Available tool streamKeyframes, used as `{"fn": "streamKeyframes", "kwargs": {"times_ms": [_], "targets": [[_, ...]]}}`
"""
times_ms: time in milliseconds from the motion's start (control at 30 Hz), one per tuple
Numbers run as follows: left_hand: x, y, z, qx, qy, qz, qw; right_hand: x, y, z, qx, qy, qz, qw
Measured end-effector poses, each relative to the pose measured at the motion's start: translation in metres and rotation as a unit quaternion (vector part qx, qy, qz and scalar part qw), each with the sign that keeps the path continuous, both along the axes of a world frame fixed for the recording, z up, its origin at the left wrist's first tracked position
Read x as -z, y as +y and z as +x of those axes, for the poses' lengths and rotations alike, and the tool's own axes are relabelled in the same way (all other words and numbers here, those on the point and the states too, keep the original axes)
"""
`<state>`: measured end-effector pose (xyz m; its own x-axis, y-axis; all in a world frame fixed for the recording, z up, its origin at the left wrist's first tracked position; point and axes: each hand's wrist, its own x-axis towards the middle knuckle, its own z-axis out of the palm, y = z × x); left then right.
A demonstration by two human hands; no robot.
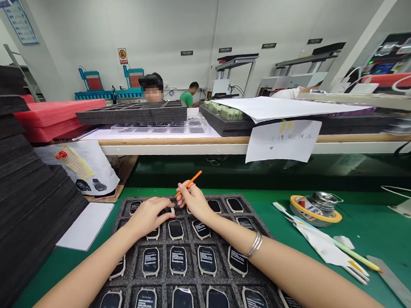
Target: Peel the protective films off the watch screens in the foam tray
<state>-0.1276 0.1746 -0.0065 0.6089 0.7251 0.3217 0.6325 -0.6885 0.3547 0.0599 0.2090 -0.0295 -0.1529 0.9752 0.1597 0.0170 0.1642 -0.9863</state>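
Observation:
A dark grey foam tray [169, 279] lies before me, its compartments holding several smartwatch bodies without straps, such as this smartwatch [178, 260]. Some screens show lines of white text, others are dark. Over the far rows, my left hand [150, 215] has its fingers closed round a small watch body [172, 211], mostly hidden by the fingers. My right hand [190, 199] pinches an orange stick-like tool [193, 178], tilted up to the right. The tool's lower end is close to the watch in my left hand; whether it touches cannot be made out.
At left rise stacked black foam sheets [17, 207] beside a white card [86, 226]. Right of the tray lie a tape roll [311, 210], a toothbrush [282, 209], a pen [361, 258] and a metal ruler [394, 279]. A raised shelf [191, 148] spans the back; two people sit beyond.

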Motion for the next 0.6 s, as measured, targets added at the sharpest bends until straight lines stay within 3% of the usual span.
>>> {"fn": "streamKeyframes", "kwargs": {"times_ms": [233,600], "targets": [[0.005,-0.002,-0.001,-0.053,-0.043,-0.023,0.997,0.014,-0.001,-0.008,-0.023,0.004,-0.017,1.000],[0.003,-0.002,0.003,-0.078,-0.014,-0.013,0.997,0.014,-0.005,-0.006,-0.033,-0.005,0.016,0.999]]}}
